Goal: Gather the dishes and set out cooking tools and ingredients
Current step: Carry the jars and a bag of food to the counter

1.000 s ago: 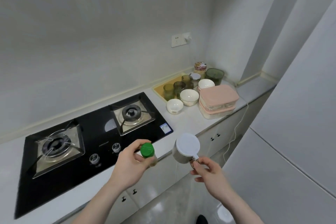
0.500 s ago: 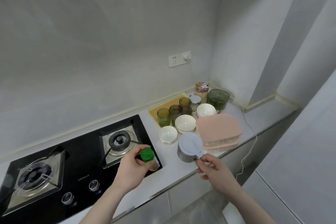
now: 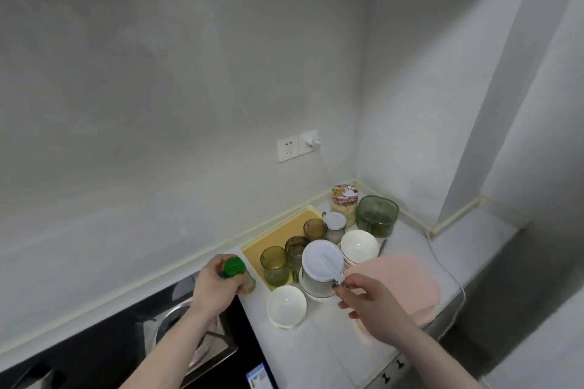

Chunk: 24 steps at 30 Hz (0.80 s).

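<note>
- Left hand (image 3: pixel 218 286) grips a green-capped bottle (image 3: pixel 235 268), fingers wrapped round its body; the bottle sits low over the counter (image 3: pixel 316 341), between the stove (image 3: pixel 126 341) and the yellow tray (image 3: pixel 284 230) (contact with the surface cannot be told).
- Right hand (image 3: pixel 369 303) pinches the handle of a white-lidded jar (image 3: pixel 320 268), held just above the front bowl (image 3: pixel 286 306), near the glasses (image 3: pixel 274 265).
- Step in hand, by judgement: setting out seasonings beside the dishes.
- Next move likely calls for a free patch of counter; the jar needs lowering clear of bowl rims and the pink cloth (image 3: pixel 407 284).
</note>
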### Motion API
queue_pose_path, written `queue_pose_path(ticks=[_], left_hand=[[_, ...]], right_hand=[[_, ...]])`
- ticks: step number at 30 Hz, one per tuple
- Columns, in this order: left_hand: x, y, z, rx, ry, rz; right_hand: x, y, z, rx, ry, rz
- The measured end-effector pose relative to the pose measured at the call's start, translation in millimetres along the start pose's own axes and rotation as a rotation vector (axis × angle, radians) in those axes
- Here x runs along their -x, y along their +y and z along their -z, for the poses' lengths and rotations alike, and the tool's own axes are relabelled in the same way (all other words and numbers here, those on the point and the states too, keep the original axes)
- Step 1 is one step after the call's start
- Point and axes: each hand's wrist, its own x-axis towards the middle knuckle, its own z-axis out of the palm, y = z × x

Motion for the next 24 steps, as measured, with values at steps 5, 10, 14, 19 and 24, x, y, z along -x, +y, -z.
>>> queue_pose_path(ticks=[5,10,14,19,24], left_hand=[[-61,9,-14,-0.065,-0.003,0.044],[-110,16,-26,-0.103,-0.043,0.081],[-146,17,-35,-0.169,-0.055,0.128],[-175,16,-46,-0.292,-0.059,0.171],[-206,1,-54,-0.35,-0.059,0.231]], right_hand=[[-33,-10,-3,-0.005,0.038,0.009],[-70,-21,-8,0.063,0.018,0.017],[-104,-26,-9,0.137,-0.016,0.009],[-141,-35,-9,0.216,-0.013,0.012],[-154,-39,-7,0.255,-0.041,0.039]])
